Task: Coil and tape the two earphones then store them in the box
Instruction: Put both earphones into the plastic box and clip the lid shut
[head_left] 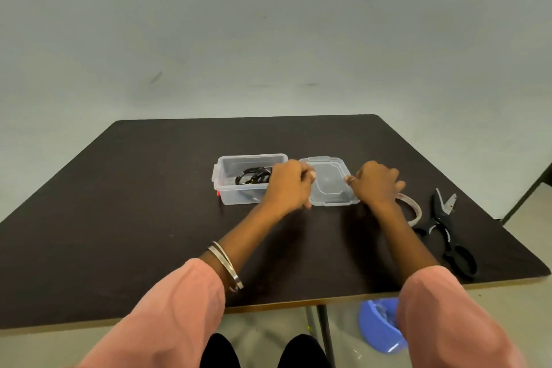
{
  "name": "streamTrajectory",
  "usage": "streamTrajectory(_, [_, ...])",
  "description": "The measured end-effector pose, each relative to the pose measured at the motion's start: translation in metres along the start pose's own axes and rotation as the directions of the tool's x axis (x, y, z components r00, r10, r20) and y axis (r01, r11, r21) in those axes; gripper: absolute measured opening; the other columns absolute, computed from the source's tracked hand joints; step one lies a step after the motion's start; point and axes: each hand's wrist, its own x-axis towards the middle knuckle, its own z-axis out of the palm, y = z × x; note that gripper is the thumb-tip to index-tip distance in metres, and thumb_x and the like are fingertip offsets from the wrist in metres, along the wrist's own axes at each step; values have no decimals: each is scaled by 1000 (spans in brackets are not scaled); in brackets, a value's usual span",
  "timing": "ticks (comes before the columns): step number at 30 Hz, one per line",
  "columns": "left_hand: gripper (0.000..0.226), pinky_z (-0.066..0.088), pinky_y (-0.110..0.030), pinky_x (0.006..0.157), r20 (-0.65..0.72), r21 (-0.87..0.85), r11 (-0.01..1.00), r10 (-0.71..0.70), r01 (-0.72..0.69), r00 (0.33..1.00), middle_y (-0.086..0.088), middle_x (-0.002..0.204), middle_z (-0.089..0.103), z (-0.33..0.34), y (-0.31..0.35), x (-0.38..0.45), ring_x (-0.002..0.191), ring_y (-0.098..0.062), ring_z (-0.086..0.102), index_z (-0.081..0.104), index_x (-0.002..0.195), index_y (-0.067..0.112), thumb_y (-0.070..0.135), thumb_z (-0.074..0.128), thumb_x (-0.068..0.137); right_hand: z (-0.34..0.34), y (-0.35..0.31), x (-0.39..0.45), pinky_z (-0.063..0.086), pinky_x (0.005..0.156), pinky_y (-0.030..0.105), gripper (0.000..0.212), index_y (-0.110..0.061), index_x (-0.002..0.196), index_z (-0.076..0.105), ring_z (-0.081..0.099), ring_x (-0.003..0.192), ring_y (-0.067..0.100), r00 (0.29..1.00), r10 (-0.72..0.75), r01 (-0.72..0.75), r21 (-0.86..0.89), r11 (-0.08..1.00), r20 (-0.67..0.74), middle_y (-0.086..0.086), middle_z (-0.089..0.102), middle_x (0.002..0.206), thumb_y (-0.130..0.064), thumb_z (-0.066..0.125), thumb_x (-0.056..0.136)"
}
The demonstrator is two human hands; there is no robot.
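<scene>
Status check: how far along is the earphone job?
Done: black coiled earphones lie inside the clear box; whether both, or taped, can't tell. In hand: left hand and right hand are at opposite edges of the lid, lying beside the box. Left: lid on box.

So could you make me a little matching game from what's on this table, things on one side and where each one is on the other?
Things:
1. black earphones
2. lid
3. scissors
4. tape roll

Places:
A. at the table's right edge
B. inside the clear box
C. flat on the table between both hands
D. just behind the right hand

Pairs: 1-B, 2-C, 3-A, 4-D
</scene>
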Motion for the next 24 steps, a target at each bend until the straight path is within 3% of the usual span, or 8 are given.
streamTrajectory(3, [23, 59, -34, 58, 151, 123, 990, -83, 64, 985, -19, 89, 70, 20, 7, -4, 59, -29, 71, 61, 100, -4, 4, 40, 95, -2, 7, -7, 26, 102, 49, 29, -11, 97, 61, 28, 128, 38, 996, -43, 53, -149, 987, 72, 19, 43, 135, -40, 59, 90])
streamTrajectory(5, [20, 57, -32, 58, 210, 176, 980, -126, 90, 969, -24, 85, 71, 25, 11, -9, 65, -31, 72, 55, 82, 0, -1, 36, 90, -2, 8, -9, 24, 103, 50, 26, -12, 94, 59, 26, 129, 38, 994, -62, 76, -165, 983, 92, 19, 39, 138, -38, 57, 92])
streamTrajectory(10, [34, 52, -26, 49, 114, -92, 968, -225, 235, 968, -7, 78, 56, 27, 13, -16, 52, -19, 66, 35, 71, 23, -6, 33, 88, -1, 8, -5, 29, 101, 48, 27, -9, 101, 66, 30, 126, 37, 993, -38, 45, -55, 997, 116, 18, 44, 133, -34, 62, 89])
streamTrajectory(12, [32, 55, -30, 57, 113, -167, 951, -242, 258, 964, -14, 95, 63, 24, 12, -16, 55, -16, 66, 52, 88, 17, -8, 31, 89, -6, 10, -4, 35, 97, 46, 23, -9, 97, 69, 36, 121, 37, 996, -3, -7, 103, 995, 93, 17, 53, 124, -29, 65, 87])
streamTrajectory(13, [36, 55, -28, 58, 107, -191, 945, -248, 264, 963, -18, 109, 64, 22, 12, -15, 56, -17, 67, 56, 111, 7, -7, 32, 89, -10, 12, -2, 39, 94, 45, 20, -8, 94, 71, 42, 117, 36, 997, 10, -26, 220, 975, 76, 17, 59, 118, -25, 65, 87])
streamTrajectory(15, [49, 53, -23, 53, 112, -257, 927, -252, 273, 961, -19, 133, 55, 18, 11, -12, 58, -17, 68, 41, 139, 1, -6, 33, 92, -20, 13, -1, 50, 83, 42, 15, 0, 89, 71, 59, 101, 31, 997, 36, -65, 511, 857, 66, 18, 67, 105, -14, 65, 87])
streamTrajectory(19, [43, 50, -20, 51, 113, -435, 874, -187, 218, 976, -12, 131, 59, 6, 17, -7, 69, -18, 71, 43, 140, 4, 3, 39, 97, -52, 2, -9, 58, 59, 33, 8, -5, 81, 69, 70, 81, 27, 989, 77, -150, 877, 457, 129, 16, 70, 95, -2, 63, 85])
streamTrajectory(24, [29, 53, -25, 67, 85, -540, 823, -153, 175, 985, -11, 103, 69, -26, 27, -4, 78, -16, 66, 64, 113, 6, 28, 53, 98, -74, -23, -25, 58, 69, 29, 17, -11, 99, 73, 70, 85, 19, 992, -24, 123, 915, 384, -124, 4, 73, 93, -6, 70, 83])
